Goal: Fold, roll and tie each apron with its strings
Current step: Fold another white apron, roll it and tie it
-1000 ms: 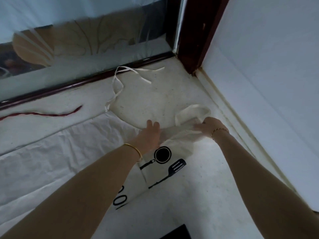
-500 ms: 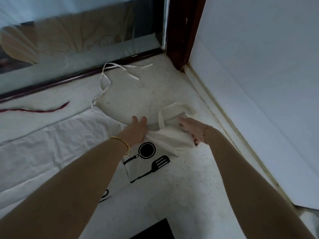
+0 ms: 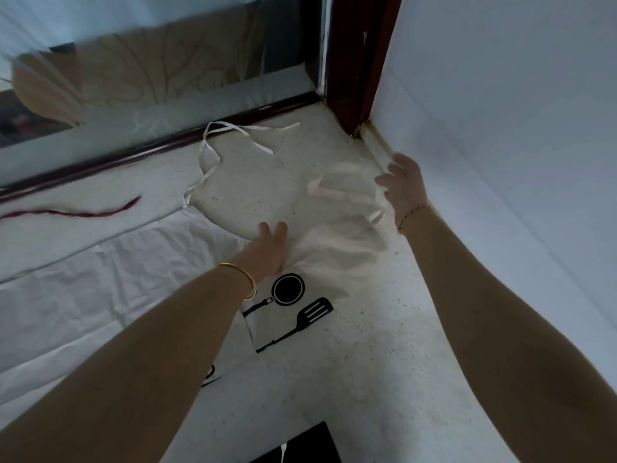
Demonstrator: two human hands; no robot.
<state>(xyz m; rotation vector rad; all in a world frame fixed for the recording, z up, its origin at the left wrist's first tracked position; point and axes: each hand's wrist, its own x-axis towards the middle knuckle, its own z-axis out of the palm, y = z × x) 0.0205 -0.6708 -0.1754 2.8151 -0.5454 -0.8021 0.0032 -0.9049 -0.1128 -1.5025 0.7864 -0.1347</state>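
Head view: a cream apron (image 3: 334, 248) lies spread on the speckled floor (image 3: 384, 345), in the corner between a glass door (image 3: 150, 78) and a white wall (image 3: 500, 111). It is printed with a black frying pan (image 3: 288, 289) and a spatula (image 3: 300, 324). Black lettering (image 3: 208, 375) lower down is mostly hidden by the forearm and cannot be read. The left hand (image 3: 272, 248), with a gold bangle (image 3: 245, 279) at the wrist, presses flat on the bib with straight fingers. The right hand (image 3: 402, 188) has its fingers spread beside the blurred neck loop (image 3: 337, 193), perhaps touching it. A waist string (image 3: 213, 155) trails towards the door. A red cord (image 3: 76, 212) lies at the left.
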